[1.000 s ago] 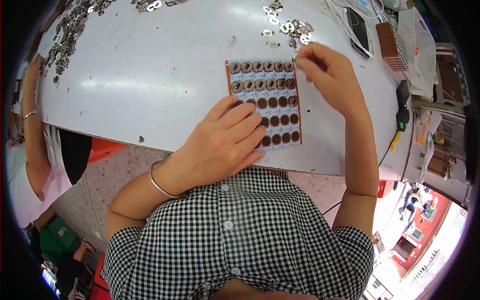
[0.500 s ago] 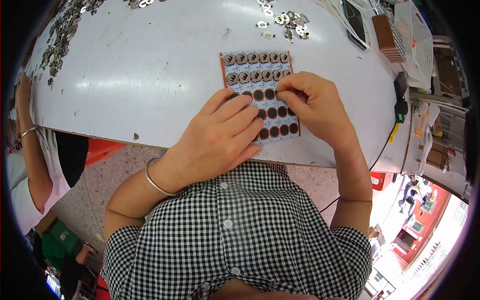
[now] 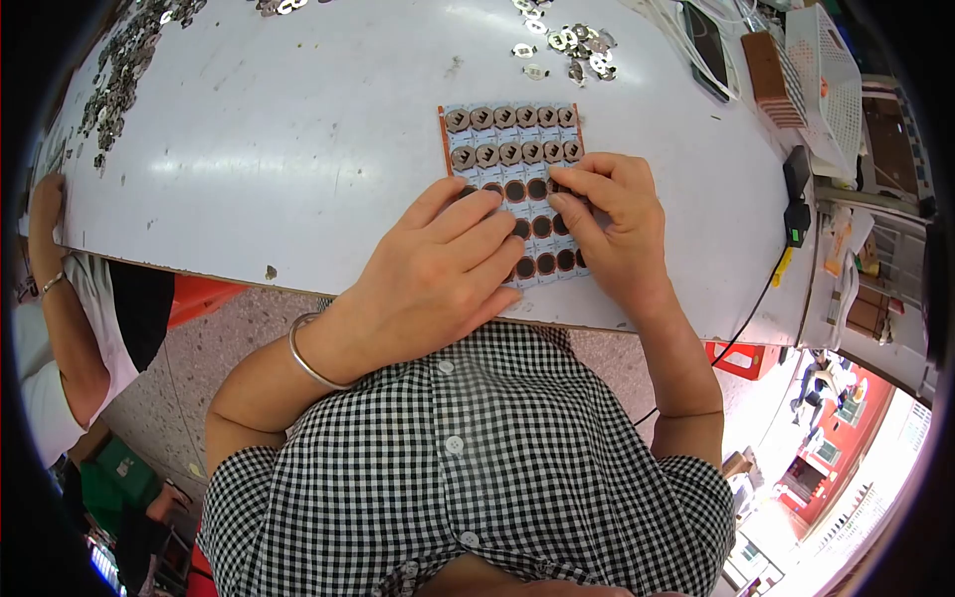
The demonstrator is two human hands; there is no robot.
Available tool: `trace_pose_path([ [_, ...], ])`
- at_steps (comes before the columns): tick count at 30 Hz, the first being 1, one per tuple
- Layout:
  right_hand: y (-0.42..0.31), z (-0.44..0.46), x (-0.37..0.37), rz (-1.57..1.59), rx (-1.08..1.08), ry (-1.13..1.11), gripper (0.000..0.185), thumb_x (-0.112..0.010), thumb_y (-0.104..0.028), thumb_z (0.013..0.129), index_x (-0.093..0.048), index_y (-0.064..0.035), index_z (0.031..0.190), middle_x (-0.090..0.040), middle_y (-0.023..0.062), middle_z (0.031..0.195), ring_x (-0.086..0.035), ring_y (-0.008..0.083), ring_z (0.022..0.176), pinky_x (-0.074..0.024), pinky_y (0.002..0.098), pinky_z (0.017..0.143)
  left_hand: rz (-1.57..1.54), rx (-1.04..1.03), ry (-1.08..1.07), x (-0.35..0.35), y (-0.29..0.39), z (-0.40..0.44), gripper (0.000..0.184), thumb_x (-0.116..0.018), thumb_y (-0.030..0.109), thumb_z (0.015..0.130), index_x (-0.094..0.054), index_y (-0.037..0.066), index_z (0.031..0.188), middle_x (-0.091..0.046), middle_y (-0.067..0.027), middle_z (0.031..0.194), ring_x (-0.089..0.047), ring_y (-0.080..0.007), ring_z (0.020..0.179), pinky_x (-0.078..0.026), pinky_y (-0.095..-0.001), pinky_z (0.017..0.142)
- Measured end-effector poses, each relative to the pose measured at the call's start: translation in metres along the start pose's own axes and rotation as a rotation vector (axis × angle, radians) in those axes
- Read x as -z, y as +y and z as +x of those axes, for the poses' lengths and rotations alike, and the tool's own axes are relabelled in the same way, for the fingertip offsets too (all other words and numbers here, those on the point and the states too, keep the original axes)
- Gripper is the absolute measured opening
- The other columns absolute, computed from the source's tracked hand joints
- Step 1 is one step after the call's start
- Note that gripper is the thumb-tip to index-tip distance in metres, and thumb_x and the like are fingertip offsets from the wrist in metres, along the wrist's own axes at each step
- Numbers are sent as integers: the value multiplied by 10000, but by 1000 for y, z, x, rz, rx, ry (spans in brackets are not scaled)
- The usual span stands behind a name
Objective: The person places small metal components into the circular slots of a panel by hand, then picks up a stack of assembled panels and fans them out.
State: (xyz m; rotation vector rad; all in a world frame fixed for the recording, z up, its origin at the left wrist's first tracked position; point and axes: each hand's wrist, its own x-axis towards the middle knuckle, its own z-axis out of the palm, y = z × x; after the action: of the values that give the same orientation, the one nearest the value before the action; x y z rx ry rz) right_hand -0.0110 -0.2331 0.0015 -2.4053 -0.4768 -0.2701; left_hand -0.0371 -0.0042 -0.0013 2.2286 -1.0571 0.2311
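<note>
A panel of small circuit boards [image 3: 507, 204] lies on the table before me. Its two far rows carry round metal clips [image 3: 509, 153], and the nearer rows show round black spots with copper-coloured rims [image 3: 541, 226]. My left hand [image 3: 438, 259] rests flat across the panel's left side, fingers spread, hiding several spots. At the right end of the third row is my right hand [image 3: 617, 214]. Its thumb and forefinger tips stand apart around a dark spot, the other fingers curled. I see no separate part between these tips.
Loose metal clips [image 3: 582, 45] lie beyond the panel, and a larger heap [image 3: 119, 95] spreads at the far left. A phone [image 3: 706, 50], cables, a brown block [image 3: 773, 75] and a white basket [image 3: 828, 85] stand at right. Another person's arm [image 3: 65, 318] is at left.
My right thumb and forefinger have parted from a pinch, and the hand has shifted slightly down and left. My left hand stays in place. The other person's hand has moved down slightly.
</note>
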Motion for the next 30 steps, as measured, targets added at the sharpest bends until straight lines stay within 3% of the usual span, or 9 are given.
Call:
trace_pose_path([
  [8, -1, -1, 0, -108, 70, 43, 256, -813, -83, 730, -758, -83, 980, -648, 36, 968, -545, 251, 965, -412, 398, 848, -19, 7, 5, 0, -1, -1, 416, -804, 250, 739, -697, 25, 1073, -662, -106, 1156, -589, -298, 1189, -427, -514, 1093],
  [14, -5, 4, 10, -181, 94, -40, 259, -801, -72, 744, -749, -79, 998, -647, 46, 978, -564, 259, 969, -434, 388, 859, -12, -10, 7, -1, -2, -2, 416, -804, 247, 739, -695, 24, 1072, -661, -104, 1144, -591, -300, 1172, -422, -515, 1096],
  [17, 4, 26, 13, -64, 134, -54, 272, -756, -39, 757, -749, -97, 1023, -671, 46, 1033, -583, 266, 984, -470, 365, 874, -19, -18, 21, -1, -3, -2, 419, -805, 244, 737, -693, 22, 1075, -658, -104, 1146, -588, -301, 1176, -422, -517, 1095],
  [20, 25, 78, 15, -325, 438, -55, 323, -693, 2, 767, -750, -122, 1059, -692, 22, 1109, -596, 257, 999, -498, 345, 884, -20, -10, 9, 0, -2, -2, 420, -806, 240, 736, -692, 23, 1076, -655, -103, 1148, -584, -302, 1182, -423, -517, 1093],
  [24, 42, 112, 6, -391, 558, -169, 371, -650, 21, 769, -749, -135, 1090, -708, -20, 1130, -602, 223, 1004, -505, 350, 891, -33, -20, 4, 1, -3, -3, 419, -806, 237, 737, -692, 23, 1079, -652, -103, 1151, -581, -305, 1184, -425, -515, 1091],
  [30, 49, 123, 3, -400, 586, -252, 282, -669, -20, 800, -742, -104, 1060, -719, 23, 1053, -616, 245, 988, -509, 355, 876, -33, -20, 0, 1, -3, -2, 418, -805, 240, 741, -693, 21, 1079, -648, -105, 1160, -579, -306, 1187, -427, -517, 1088],
])
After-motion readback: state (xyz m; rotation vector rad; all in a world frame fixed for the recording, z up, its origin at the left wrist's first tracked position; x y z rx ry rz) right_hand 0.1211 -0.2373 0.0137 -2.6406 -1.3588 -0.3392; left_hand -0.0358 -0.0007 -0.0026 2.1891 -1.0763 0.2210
